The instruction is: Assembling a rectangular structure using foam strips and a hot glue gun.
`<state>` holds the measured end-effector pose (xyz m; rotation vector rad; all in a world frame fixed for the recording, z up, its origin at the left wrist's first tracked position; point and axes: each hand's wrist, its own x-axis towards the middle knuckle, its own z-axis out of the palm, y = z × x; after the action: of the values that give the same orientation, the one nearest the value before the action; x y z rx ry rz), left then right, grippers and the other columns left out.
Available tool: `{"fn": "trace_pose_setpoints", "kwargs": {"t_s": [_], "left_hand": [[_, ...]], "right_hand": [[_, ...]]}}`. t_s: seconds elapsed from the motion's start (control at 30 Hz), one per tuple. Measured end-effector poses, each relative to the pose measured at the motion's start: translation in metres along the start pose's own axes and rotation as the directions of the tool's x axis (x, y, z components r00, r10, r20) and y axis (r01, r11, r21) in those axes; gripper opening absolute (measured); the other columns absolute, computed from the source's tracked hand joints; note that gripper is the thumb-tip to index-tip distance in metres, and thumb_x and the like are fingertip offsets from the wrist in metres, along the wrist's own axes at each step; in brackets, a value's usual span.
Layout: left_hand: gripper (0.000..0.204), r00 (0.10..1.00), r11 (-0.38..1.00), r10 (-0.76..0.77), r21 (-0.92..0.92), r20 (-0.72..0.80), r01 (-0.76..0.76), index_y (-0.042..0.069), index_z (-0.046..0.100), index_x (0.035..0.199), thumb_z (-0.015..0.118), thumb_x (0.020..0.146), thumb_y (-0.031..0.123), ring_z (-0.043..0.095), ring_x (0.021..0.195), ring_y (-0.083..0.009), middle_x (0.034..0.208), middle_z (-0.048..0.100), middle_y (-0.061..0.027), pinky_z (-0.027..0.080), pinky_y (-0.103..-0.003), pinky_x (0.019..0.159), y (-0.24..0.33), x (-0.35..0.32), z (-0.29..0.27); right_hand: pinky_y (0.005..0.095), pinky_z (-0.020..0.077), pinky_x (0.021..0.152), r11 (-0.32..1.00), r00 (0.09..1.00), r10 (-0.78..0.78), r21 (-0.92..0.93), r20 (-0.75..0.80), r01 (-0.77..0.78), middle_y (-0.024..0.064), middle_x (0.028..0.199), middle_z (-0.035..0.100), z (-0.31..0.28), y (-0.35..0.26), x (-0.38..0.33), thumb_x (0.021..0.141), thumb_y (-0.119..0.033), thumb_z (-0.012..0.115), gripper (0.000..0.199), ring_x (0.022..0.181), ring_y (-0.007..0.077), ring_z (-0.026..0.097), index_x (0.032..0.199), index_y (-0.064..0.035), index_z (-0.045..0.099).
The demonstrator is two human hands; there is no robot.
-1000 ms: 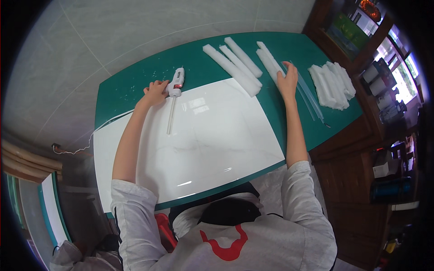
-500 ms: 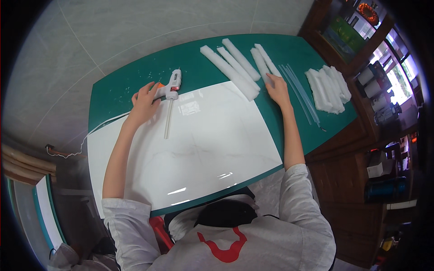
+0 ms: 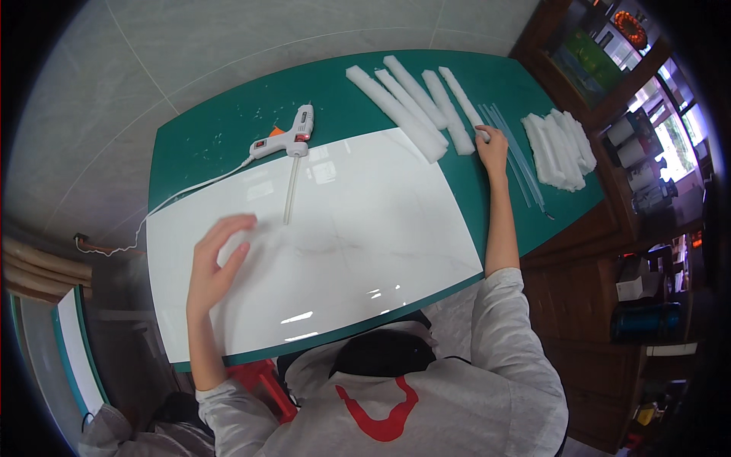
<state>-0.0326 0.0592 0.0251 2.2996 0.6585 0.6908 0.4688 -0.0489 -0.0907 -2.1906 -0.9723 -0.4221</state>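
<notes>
My right hand has its fingers closed round the near end of a slim white foam strip, which lies slanting away on the green table. Over the glossy white board, my left hand is open, its thumb apart from the fingers and nothing in it. A white hot glue gun rests beyond the board's far edge, with a long clear glue stick sticking out of it toward me. Several more white foam strips lie side by side left of my right hand.
Clear glue sticks lie right of my right hand, beside a pile of white fluffy pieces. The gun's white cord runs off the left edge of the green table. Dark wooden cabinets stand at the right.
My left hand has left the glue gun and come back toward me over the board. My right hand has shifted slightly right, and the slim strip now lies farther from its neighbour.
</notes>
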Motion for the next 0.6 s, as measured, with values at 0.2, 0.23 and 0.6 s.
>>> {"fn": "trace_pose_setpoints", "kwargs": {"t_s": [0.2, 0.23, 0.6], "left_hand": [[0.018, 0.996, 0.981, 0.004, -0.196, 0.085, 0.013, 0.0, 0.057, 0.09, 0.051, 0.073, 0.002, 0.056, 0.078, -0.0188, 0.085, 0.058, -0.0102, 0.041, -0.026, 0.074, -0.001, -0.007, 0.015], [0.017, 0.997, 0.977, -0.02, -0.209, 0.076, 0.035, 0.0, 0.058, 0.088, 0.05, 0.073, 0.001, 0.056, 0.077, -0.0184, 0.083, 0.059, -0.0101, 0.042, -0.026, 0.072, -0.003, -0.009, 0.017], [0.014, 0.993, 0.96, -0.069, -0.264, 0.094, 0.092, 0.0, 0.059, 0.085, 0.051, 0.072, 0.0, 0.057, 0.072, -0.0175, 0.08, 0.059, -0.0096, 0.043, -0.025, 0.068, -0.009, -0.013, 0.021]], "right_hand": [[0.0419, 0.0407, 0.071, 0.994, 0.994, 0.111, 0.01, -0.001, -0.111, 0.0136, 0.086, 0.053, -0.002, -0.002, -0.002, 0.063, -0.018, 0.063, 0.022, 0.085, 0.0313, 0.049, 0.08, -0.0074, 0.055], [0.042, 0.0408, 0.071, 0.993, 0.993, 0.114, -0.006, -0.003, -0.114, 0.0141, 0.086, 0.053, -0.001, -0.002, -0.002, 0.063, -0.019, 0.062, 0.024, 0.084, 0.0316, 0.049, 0.084, -0.008, 0.056], [0.0443, 0.0356, 0.079, 0.955, 0.982, 0.187, -0.242, 0.037, -0.173, 0.0112, 0.096, 0.047, -0.007, -0.02, -0.005, 0.066, -0.022, 0.057, 0.034, 0.096, 0.0281, 0.043, 0.1, -0.0182, 0.058]]}}
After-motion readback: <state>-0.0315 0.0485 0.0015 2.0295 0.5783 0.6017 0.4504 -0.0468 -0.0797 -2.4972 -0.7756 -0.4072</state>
